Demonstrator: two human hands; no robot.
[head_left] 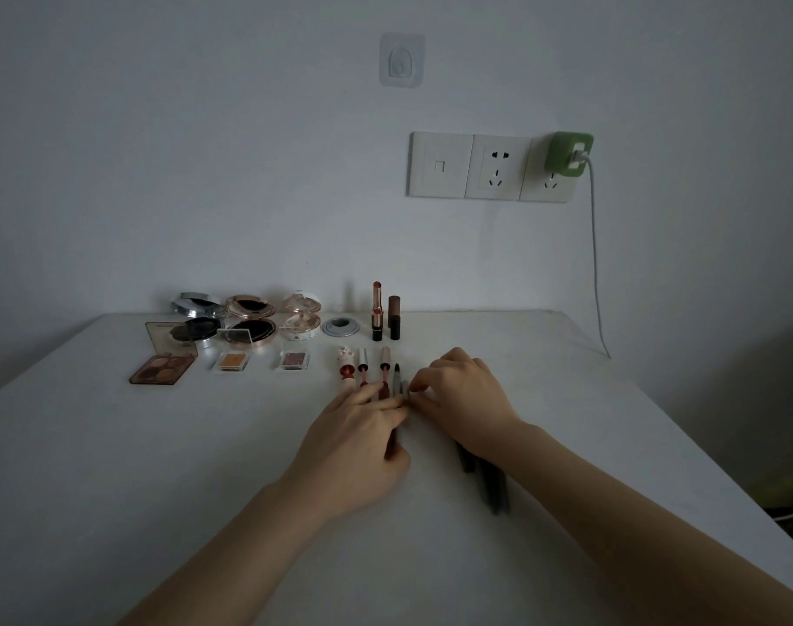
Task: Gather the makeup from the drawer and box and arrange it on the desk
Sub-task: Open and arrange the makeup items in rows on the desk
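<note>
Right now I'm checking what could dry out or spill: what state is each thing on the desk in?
Three compacts: open, lids up.
Brown palette: open.
Orange eyeshadow: open.
Plum eyeshadow: open.
Tall lipstick: upright, uncapped.
Short lipstick: upright, capped.
Lip glosses: lying flat.
Pencil: flat, held by both hands.
Left hand: gripping pencil.
Right hand: pinching pencil.
Charger: plugged in.

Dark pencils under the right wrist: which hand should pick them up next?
Probably the right hand. The dark pencils lie just beneath its wrist, while the left hand is holding a pencil in the row.
</note>
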